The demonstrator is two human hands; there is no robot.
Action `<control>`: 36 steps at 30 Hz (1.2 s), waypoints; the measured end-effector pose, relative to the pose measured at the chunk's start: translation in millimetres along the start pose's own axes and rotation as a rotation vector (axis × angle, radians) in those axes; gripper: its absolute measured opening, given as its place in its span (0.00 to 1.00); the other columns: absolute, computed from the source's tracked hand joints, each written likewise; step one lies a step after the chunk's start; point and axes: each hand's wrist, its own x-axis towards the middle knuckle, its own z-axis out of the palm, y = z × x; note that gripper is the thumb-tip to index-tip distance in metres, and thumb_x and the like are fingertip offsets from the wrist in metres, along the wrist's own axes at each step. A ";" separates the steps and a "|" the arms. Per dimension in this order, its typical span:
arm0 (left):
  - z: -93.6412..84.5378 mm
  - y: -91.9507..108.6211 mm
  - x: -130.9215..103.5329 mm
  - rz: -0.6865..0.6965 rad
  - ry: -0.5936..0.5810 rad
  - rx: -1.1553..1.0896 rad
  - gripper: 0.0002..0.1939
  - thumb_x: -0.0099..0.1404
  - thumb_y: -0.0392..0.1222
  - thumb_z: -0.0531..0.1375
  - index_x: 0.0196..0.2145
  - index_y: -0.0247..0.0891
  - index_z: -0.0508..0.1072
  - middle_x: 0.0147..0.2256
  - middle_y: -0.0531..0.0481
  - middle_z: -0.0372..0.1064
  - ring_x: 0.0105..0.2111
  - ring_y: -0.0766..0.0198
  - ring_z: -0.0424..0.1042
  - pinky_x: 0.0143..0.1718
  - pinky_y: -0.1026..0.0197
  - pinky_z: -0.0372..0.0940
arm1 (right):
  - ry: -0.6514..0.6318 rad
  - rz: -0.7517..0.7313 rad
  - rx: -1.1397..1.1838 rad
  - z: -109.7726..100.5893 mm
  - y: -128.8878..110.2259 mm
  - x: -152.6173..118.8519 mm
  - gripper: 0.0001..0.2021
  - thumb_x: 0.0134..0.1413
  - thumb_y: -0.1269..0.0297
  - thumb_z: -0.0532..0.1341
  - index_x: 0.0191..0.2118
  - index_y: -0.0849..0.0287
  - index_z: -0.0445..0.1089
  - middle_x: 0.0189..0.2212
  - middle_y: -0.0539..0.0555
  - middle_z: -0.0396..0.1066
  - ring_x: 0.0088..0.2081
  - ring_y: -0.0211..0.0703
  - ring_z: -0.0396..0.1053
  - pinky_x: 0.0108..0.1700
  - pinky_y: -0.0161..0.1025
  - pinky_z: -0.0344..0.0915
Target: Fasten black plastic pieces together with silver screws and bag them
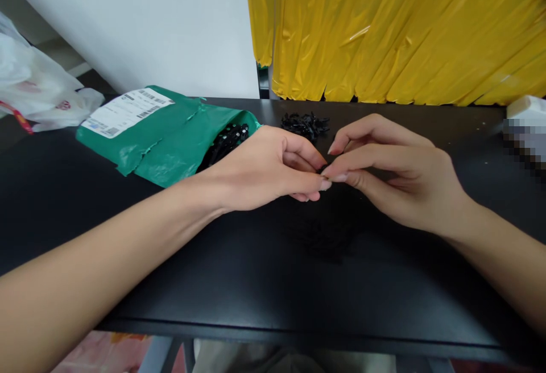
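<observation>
Over the middle of the black table, my left hand and my right hand meet at the fingertips. Thumb and forefinger of the left are pinched on a small black piece, mostly hidden by the fingers. The right thumb and forefinger press together at the same spot, its other fingers loosely curled; whatever they grip is too small to make out. Just behind the hands lies a heap of small shiny black pieces. Beside my left wrist is an opened green mailing bag with black parts showing at its mouth.
The black table ends in a front edge close to me. Faint dark pieces seem to lie below the hands. A white plastic bag stands at left, a white object at right. Yellow plastic sheeting and a white panel rise behind.
</observation>
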 end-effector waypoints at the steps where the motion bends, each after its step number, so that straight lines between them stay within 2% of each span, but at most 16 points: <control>1: -1.2 -0.3 0.2 -0.006 -0.025 -0.001 0.06 0.63 0.30 0.72 0.35 0.39 0.85 0.30 0.53 0.84 0.30 0.68 0.82 0.35 0.69 0.77 | -0.012 -0.013 -0.007 -1.0 -0.2 -0.1 0.09 0.72 0.57 0.67 0.41 0.40 0.87 0.47 0.56 0.79 0.46 0.54 0.78 0.47 0.53 0.75; 6: -4.4 -0.2 -0.3 -0.017 -0.091 0.000 0.06 0.62 0.29 0.73 0.36 0.37 0.85 0.30 0.51 0.84 0.31 0.67 0.84 0.34 0.70 0.77 | -0.066 -0.052 0.001 -1.0 0.1 0.5 0.05 0.70 0.59 0.69 0.39 0.47 0.82 0.47 0.55 0.78 0.47 0.52 0.78 0.51 0.51 0.76; 10: -6.9 1.4 0.5 -0.040 -0.148 -0.045 0.09 0.59 0.23 0.72 0.35 0.34 0.84 0.28 0.54 0.83 0.29 0.70 0.83 0.32 0.74 0.74 | -0.047 -0.191 0.081 1.0 3.5 1.8 0.02 0.68 0.64 0.71 0.41 0.50 0.83 0.46 0.57 0.77 0.44 0.48 0.78 0.47 0.46 0.77; 12: -8.7 1.0 1.6 -0.042 -0.175 -0.092 0.09 0.59 0.23 0.72 0.34 0.35 0.85 0.28 0.55 0.83 0.29 0.71 0.82 0.33 0.74 0.75 | -0.046 -0.221 0.104 0.6 4.4 2.1 0.04 0.69 0.67 0.70 0.43 0.51 0.85 0.46 0.57 0.77 0.43 0.46 0.78 0.44 0.43 0.77; 18: -11.7 -1.3 1.4 -0.053 -0.200 -0.119 0.05 0.63 0.32 0.76 0.36 0.37 0.85 0.29 0.55 0.84 0.29 0.70 0.83 0.33 0.73 0.76 | -0.039 -0.211 0.114 -1.4 1.0 0.8 0.09 0.72 0.72 0.66 0.48 0.53 0.83 0.48 0.57 0.77 0.45 0.42 0.78 0.47 0.41 0.77; 21: -11.1 -1.5 0.5 -0.053 -0.205 -0.113 0.06 0.62 0.31 0.76 0.35 0.36 0.84 0.28 0.54 0.84 0.29 0.70 0.83 0.34 0.73 0.77 | -0.048 -0.223 0.092 -1.1 -1.2 0.5 0.06 0.71 0.72 0.67 0.46 0.57 0.81 0.47 0.58 0.77 0.47 0.42 0.78 0.50 0.40 0.77; 23: -11.0 -1.6 0.2 -0.059 -0.205 -0.115 0.06 0.62 0.31 0.75 0.35 0.36 0.84 0.28 0.54 0.84 0.29 0.69 0.84 0.34 0.72 0.77 | -0.059 -0.189 0.105 -0.9 -2.1 0.6 0.03 0.69 0.71 0.69 0.44 0.57 0.80 0.47 0.58 0.76 0.47 0.44 0.78 0.48 0.41 0.78; 25: -11.1 -1.2 0.1 -0.065 -0.198 -0.123 0.06 0.63 0.31 0.75 0.36 0.37 0.84 0.28 0.54 0.84 0.29 0.68 0.84 0.35 0.71 0.79 | -0.067 -0.164 0.140 -0.7 -2.3 0.5 0.03 0.68 0.70 0.70 0.45 0.56 0.79 0.48 0.58 0.76 0.48 0.46 0.78 0.46 0.42 0.78; 30: -10.1 0.6 -0.4 -0.073 -0.179 -0.110 0.06 0.62 0.30 0.75 0.35 0.37 0.85 0.29 0.54 0.84 0.29 0.68 0.84 0.35 0.70 0.80 | -0.055 -0.192 0.147 0.7 -1.6 -0.4 0.07 0.71 0.71 0.67 0.48 0.53 0.82 0.49 0.57 0.76 0.49 0.43 0.78 0.53 0.42 0.77; 33: -9.2 0.6 -0.2 -0.081 -0.185 -0.123 0.06 0.62 0.31 0.76 0.36 0.36 0.85 0.28 0.54 0.84 0.29 0.68 0.84 0.34 0.70 0.80 | -0.052 -0.137 0.145 1.2 -1.6 -1.3 0.05 0.69 0.71 0.69 0.44 0.53 0.80 0.49 0.56 0.76 0.48 0.44 0.77 0.49 0.43 0.77; 36: -8.9 0.8 -0.1 -0.083 -0.182 -0.135 0.06 0.63 0.30 0.74 0.35 0.37 0.84 0.28 0.54 0.84 0.28 0.68 0.84 0.34 0.70 0.80 | -0.071 -0.119 0.223 0.6 -2.1 -1.9 0.06 0.66 0.70 0.71 0.45 0.52 0.79 0.49 0.56 0.75 0.49 0.47 0.76 0.46 0.43 0.77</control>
